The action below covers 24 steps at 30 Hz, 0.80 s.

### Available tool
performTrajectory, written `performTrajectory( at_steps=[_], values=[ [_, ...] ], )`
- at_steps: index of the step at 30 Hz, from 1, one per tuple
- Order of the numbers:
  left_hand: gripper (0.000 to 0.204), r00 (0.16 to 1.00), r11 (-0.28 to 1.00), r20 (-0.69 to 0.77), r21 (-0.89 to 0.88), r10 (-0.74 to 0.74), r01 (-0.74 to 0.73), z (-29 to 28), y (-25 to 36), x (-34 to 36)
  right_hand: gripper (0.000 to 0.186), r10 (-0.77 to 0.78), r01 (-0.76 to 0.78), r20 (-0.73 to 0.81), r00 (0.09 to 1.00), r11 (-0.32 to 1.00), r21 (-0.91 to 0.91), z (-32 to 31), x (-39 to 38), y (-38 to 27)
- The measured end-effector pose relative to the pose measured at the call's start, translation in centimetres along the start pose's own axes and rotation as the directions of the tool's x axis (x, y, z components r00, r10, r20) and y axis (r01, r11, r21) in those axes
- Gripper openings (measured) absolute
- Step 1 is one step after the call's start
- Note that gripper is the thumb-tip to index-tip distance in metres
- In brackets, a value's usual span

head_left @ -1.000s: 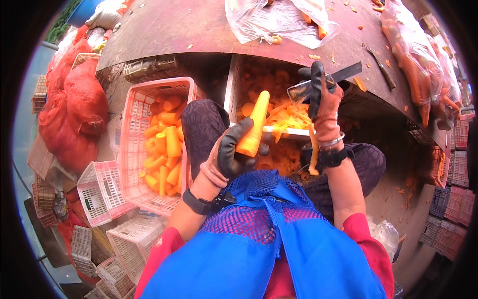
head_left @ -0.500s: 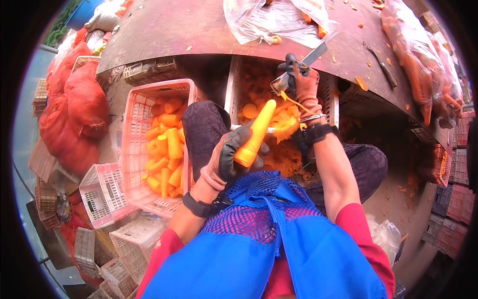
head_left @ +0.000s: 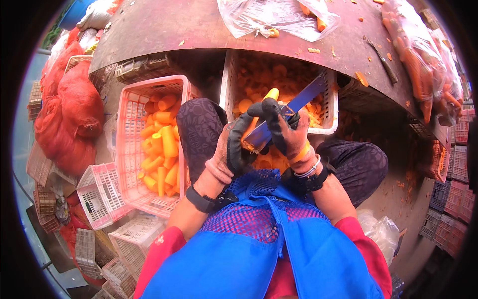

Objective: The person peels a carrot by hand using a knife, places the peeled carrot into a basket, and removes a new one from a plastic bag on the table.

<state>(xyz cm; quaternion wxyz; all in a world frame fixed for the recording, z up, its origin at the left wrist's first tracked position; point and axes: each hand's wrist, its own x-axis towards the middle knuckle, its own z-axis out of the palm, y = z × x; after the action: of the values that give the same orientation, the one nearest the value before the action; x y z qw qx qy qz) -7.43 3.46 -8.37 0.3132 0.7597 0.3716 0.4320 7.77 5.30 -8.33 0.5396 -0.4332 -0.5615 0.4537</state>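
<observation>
My left hand (head_left: 238,144), in a grey-and-pink glove, is closed around a peeled orange carrot (head_left: 272,94). The carrot's tip points up and away past the fingers; much of it is covered by the gloves and blade. My right hand (head_left: 285,130), gloved the same way, grips a flat metal peeler (head_left: 306,94) shaped like a long strip. One end of the strip lies against the carrot's near part; the other sticks out to the upper right. Both hands are close together above my lap. Beyond them stands a white crate (head_left: 328,112) holding carrot pieces and peelings.
Left of my knee, a pink crate (head_left: 124,129) holds peeled carrots. Ahead is a reddish tabletop (head_left: 169,30) with a clear plastic bag (head_left: 249,17), a knife (head_left: 383,62) and scraps. Bagged carrots (head_left: 416,65) lie at right; red mesh sacks (head_left: 79,104) and stacked crates stand at left.
My right hand has come down and toward me, bringing the peeler from above the far crate onto the carrot. The carrot has turned within my left hand. A hanging peel strip no longer shows.
</observation>
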Motion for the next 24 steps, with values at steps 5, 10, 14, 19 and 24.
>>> performTrajectory(
  at_steps=[5,10,14,19,24],
  values=[
    [0.046,0.925,0.625,0.267,-0.683,-0.269,0.379,-0.8,-0.8,-2.2,0.026,0.279,-0.194,-0.173,0.945,0.900,0.390,-1.1,6.0,3.1],
    [0.049,0.709,-0.245,0.506,-0.862,-0.491,0.445,-1.6,1.5,0.3,0.034,0.301,-0.273,-0.414,0.859,0.954,0.128,-5.7,9.0,3.9],
    [0.044,0.528,-0.117,0.463,-0.819,-0.712,0.562,-0.6,1.3,0.7,0.029,0.094,-0.100,-0.323,0.942,0.995,-0.001,-3.9,4.1,1.5],
    [0.033,0.804,0.466,0.202,-0.725,-0.559,0.507,1.0,-0.9,-0.3,0.032,0.167,-0.154,-0.106,0.980,0.980,0.125,-0.3,-0.3,-0.1],
    [0.043,0.993,0.970,-0.009,-0.216,-0.119,0.114,1.0,-0.2,0.9,0.025,0.244,-0.228,-0.060,0.968,0.953,0.199,-1.1,1.6,2.8]
  ],
)
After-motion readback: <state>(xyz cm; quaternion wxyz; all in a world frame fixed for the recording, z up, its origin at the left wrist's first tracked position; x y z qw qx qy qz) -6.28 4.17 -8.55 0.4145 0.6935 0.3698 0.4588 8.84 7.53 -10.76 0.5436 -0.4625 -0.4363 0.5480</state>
